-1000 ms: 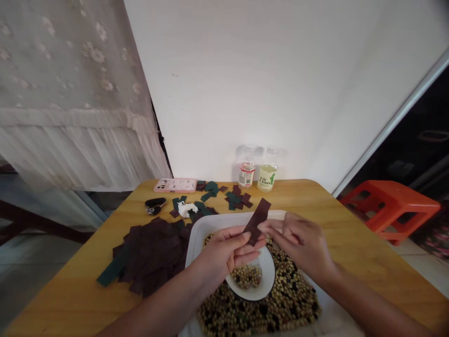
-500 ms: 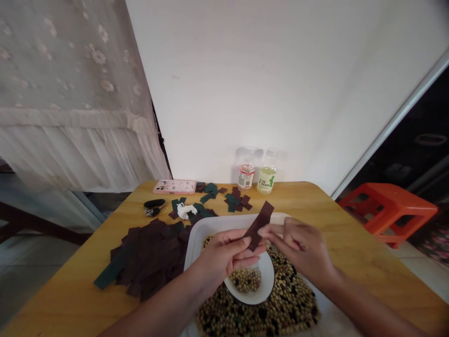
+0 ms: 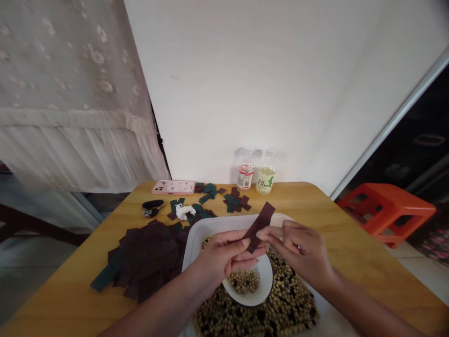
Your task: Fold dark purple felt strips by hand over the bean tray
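My left hand (image 3: pixel 222 257) and my right hand (image 3: pixel 298 248) hang over a white tray (image 3: pixel 224 225) of mixed beans (image 3: pixel 289 299). Between them is a narrow dark brown strip (image 3: pixel 260 227), probably fabric or sandpaper. My left thumb and fingers pinch its lower end, and my right fingertips grip its edge. Under my left hand, a white bowl (image 3: pixel 268 281) sits in the beans, holding some pale beans (image 3: pixel 243 282). My left hand hides part of the bowl.
On the wooden table (image 3: pixel 59 290), a large pile of dark brown and green pieces (image 3: pixel 147 262) lies left of the tray. Smaller scattered pieces (image 3: pixel 231 201), a tissue (image 3: pixel 184 211), a pink phone (image 3: pixel 173 187) and several other items lie beyond. Two bottles (image 3: pixel 256 175) stand by the wall.
My hands and the strip stay in nearly the same grip. The whole scene shifts slightly in view, and the table and tray sit a little lower than a second ago.
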`<state>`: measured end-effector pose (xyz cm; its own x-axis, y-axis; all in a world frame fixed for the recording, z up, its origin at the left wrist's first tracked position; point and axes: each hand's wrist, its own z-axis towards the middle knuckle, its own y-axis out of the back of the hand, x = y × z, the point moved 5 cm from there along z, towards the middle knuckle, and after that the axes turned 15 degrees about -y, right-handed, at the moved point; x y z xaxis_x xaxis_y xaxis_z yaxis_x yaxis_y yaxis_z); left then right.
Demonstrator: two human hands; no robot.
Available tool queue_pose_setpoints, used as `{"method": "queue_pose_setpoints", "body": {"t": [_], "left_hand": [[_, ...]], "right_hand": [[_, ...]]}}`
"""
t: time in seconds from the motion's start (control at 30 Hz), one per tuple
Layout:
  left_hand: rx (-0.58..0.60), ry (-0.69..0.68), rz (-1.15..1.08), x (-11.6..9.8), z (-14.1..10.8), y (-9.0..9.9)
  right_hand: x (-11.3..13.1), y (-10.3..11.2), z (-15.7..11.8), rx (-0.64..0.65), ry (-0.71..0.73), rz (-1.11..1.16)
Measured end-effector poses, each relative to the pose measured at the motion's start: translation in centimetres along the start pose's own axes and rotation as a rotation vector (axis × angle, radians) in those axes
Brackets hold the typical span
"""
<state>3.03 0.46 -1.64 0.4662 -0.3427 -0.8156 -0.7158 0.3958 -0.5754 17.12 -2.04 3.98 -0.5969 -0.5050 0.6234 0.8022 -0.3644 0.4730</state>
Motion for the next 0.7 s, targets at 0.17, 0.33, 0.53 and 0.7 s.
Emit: {"method": "queue_pose_setpoints", "body": {"t": [0.17, 0.33, 0.53, 0.7], "left_hand": [[-0.033, 0.013, -0.003, -0.01, -0.04, 0.06], [-0.015, 0.023, -0.006, -0.04, -0.02, 0.0], [-0.013, 0.046, 0.033, 0.06, -0.26, -0.08], [-0.006, 0.058, 0.073, 0.1, -0.24, -0.01]], "right_hand": [[-0.61, 0.41, 0.21, -0.074, -0.059, 0.016], [-0.42, 0.06, 0.09, -0.021, -0.04, 0.005], [-0.66, -0.14, -0.06, 0.013, -0.092, 0.009], [-0.97, 0.03, 0.02, -0.028, -0.117, -0.001]]}}
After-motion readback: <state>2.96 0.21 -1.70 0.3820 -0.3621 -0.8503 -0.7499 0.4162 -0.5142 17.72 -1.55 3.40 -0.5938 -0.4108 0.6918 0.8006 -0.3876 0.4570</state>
